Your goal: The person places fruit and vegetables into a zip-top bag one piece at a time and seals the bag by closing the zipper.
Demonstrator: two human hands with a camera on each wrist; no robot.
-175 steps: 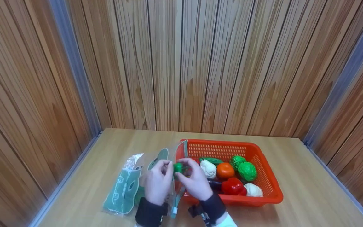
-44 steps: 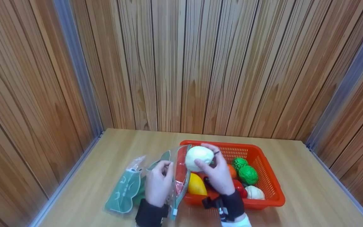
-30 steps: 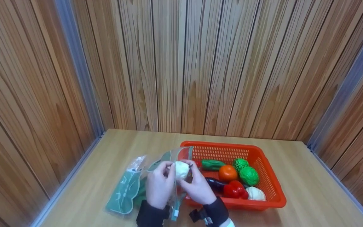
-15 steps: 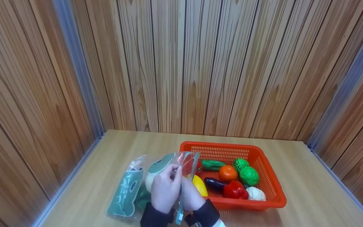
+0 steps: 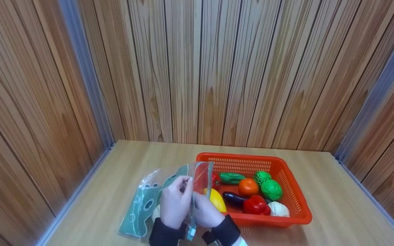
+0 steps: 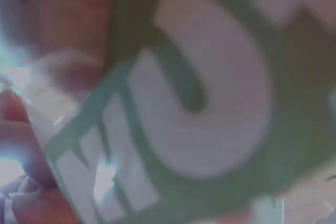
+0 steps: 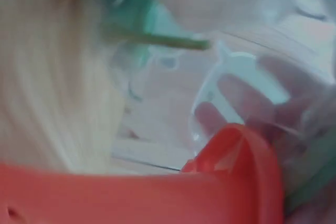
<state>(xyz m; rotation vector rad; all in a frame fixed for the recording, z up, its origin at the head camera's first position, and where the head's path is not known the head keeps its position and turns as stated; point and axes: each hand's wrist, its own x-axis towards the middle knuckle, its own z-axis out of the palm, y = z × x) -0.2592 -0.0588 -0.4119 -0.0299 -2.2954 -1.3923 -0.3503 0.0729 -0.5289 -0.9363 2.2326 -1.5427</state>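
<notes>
My left hand [image 5: 175, 205] pinches the edge of a clear zip bag [image 5: 139, 212] with green print and a white slider [image 5: 192, 232]. Behind that edge, my right hand [image 5: 208, 211] reaches into the bag's mouth, its fingers hidden by the left hand and the film; I cannot tell whether they hold anything. A round white vegetable [image 5: 156, 212] shows low inside the bag, partly covered by my left hand. Blurred print [image 6: 210, 103] fills most of the left wrist view. In the right wrist view, a green piece with a stem [image 7: 173, 41] shows beside the film.
Right of the bag stands an orange-red basket [image 5: 299, 201]. In it lie a yellow fruit [image 5: 217, 201], an eggplant [image 5: 233, 198], a red bell pepper [image 5: 255, 205], an orange round fruit [image 5: 248, 187], green cabbages [image 5: 271, 190] and a white piece [image 5: 279, 209]. Wooden panels stand behind the table.
My right hand brought the white vegetable left from over the basket into the bag, where it now sits low. Earlier, both hands were at a small green piece by the bag's mouth.
</notes>
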